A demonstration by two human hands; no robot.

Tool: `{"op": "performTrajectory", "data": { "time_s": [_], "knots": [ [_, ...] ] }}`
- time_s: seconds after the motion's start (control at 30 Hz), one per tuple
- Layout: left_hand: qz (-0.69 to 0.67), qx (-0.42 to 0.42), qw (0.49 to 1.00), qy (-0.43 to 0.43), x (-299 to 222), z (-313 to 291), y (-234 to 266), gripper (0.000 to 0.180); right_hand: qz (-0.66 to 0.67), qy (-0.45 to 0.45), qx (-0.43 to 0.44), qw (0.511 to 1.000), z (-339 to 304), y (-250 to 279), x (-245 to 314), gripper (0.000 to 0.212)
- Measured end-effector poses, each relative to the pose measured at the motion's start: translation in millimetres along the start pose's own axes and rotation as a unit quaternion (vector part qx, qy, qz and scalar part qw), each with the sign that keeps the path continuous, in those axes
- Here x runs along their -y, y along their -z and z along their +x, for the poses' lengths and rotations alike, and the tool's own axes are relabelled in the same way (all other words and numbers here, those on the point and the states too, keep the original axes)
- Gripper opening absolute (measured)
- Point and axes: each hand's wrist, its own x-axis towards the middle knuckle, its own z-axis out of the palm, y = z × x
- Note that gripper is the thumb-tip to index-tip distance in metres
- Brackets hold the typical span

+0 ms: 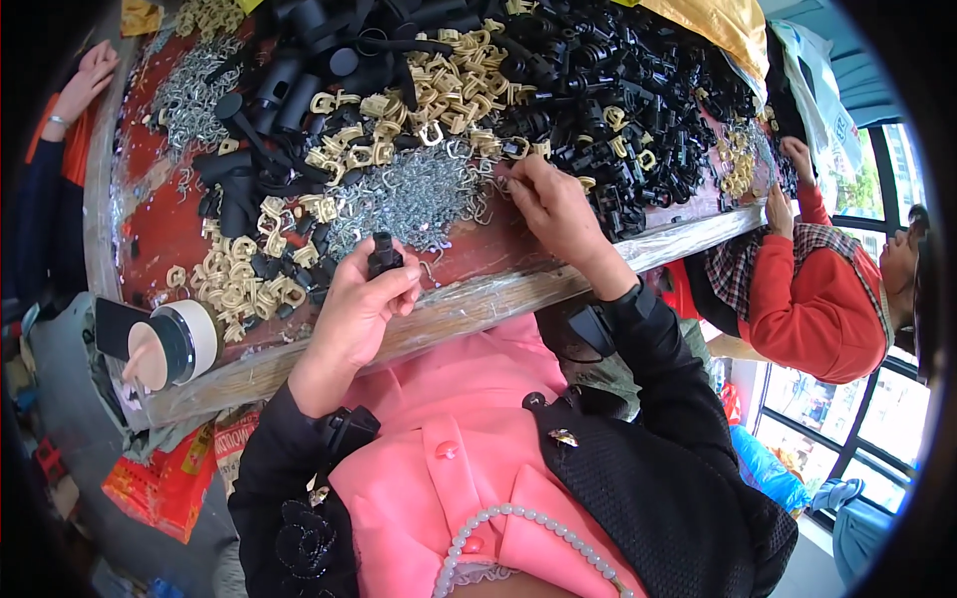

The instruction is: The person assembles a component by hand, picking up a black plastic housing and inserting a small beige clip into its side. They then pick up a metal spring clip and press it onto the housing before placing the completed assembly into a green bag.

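Note:
My left hand (359, 304) is closed around a small black plastic part (385, 257), which stands up between thumb and fingers just above the table's front edge. My right hand (564, 211) reaches in over the table, thumb and fingertips pinched together at the right side of a heap of small silver metal hooks (404, 194). Whatever is between those fingertips is too small to make out. Cream plastic clips (454, 80) lie behind the hooks, and more cream clips (244, 269) are scattered to their left. Black plastic parts (638, 120) are heaped beyond my right hand.
A wooden rail (488, 317) edges the red tabletop (488, 244). At the front left corner stand a lidded jar (184, 339) and a dark phone (122, 329). A person in red sleeves (812, 309) works at the right; another person's hand (85, 85) rests at the left edge.

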Motion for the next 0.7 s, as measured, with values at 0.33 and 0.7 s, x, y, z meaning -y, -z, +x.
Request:
{"op": "performTrajectory", "data": {
  "time_s": [0.33, 0.7],
  "knots": [
    [0.105, -0.011, 0.993, -0.044, 2.6, 15.1, -21.0, 0.017, 0.502, -0.295, 0.153, 0.798, -4.6, -0.2, 37.6, 0.011],
    [0.187, -0.009, 0.98, -0.063, 12.7, 21.2, -23.4, 0.008, 0.502, -0.274, 0.17, 0.803, -19.8, -16.7, 53.6, 0.01]
  ]
}}
